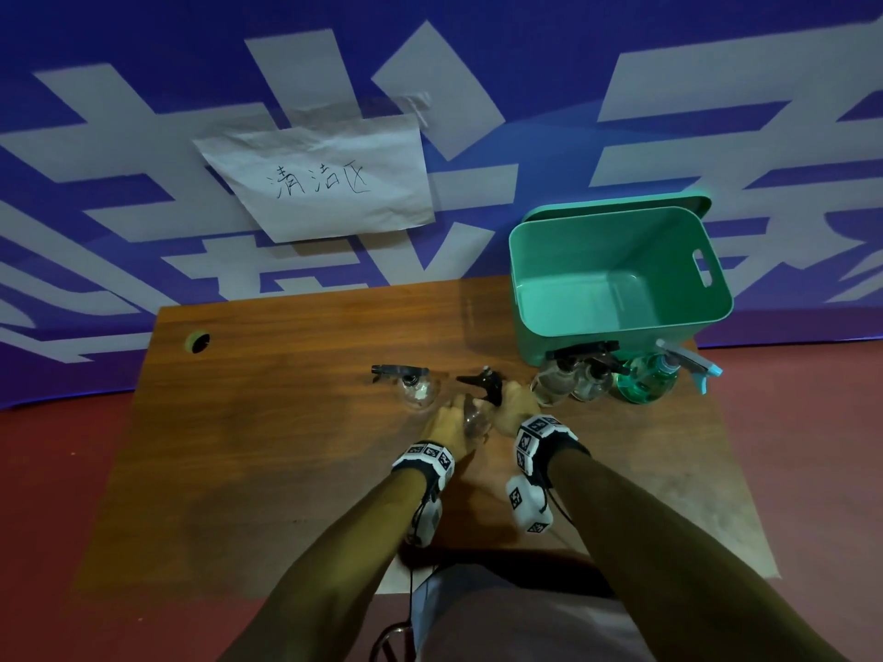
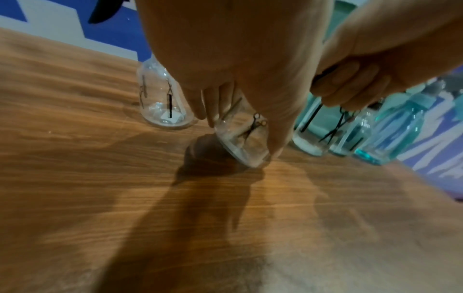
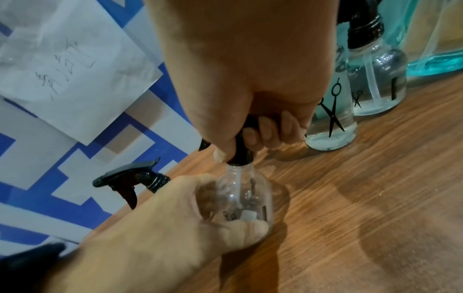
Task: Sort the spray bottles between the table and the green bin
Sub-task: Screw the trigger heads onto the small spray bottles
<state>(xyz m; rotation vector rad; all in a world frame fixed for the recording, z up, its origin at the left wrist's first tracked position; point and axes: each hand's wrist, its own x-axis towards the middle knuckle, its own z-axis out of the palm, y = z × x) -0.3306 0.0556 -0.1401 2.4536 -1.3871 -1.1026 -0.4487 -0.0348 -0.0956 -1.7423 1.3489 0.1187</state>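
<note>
Clear spray bottle (image 1: 478,413) with black trigger head, tilted above the counter (image 1: 286,446), held at body and head. A second clear bottle (image 1: 414,387) stands upright to its left. Two clear bottles (image 1: 573,377) with scissor prints and a teal-tinted bottle (image 1: 647,379) with a pale trigger stand in a row before the green bin (image 1: 616,274), which is open and upright at the counter's far right.

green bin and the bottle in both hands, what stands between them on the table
In the head view, two clear spray bottles with black triggers stand side by side between the green bin and the held bottle. The teal bottle stands further right.
</note>
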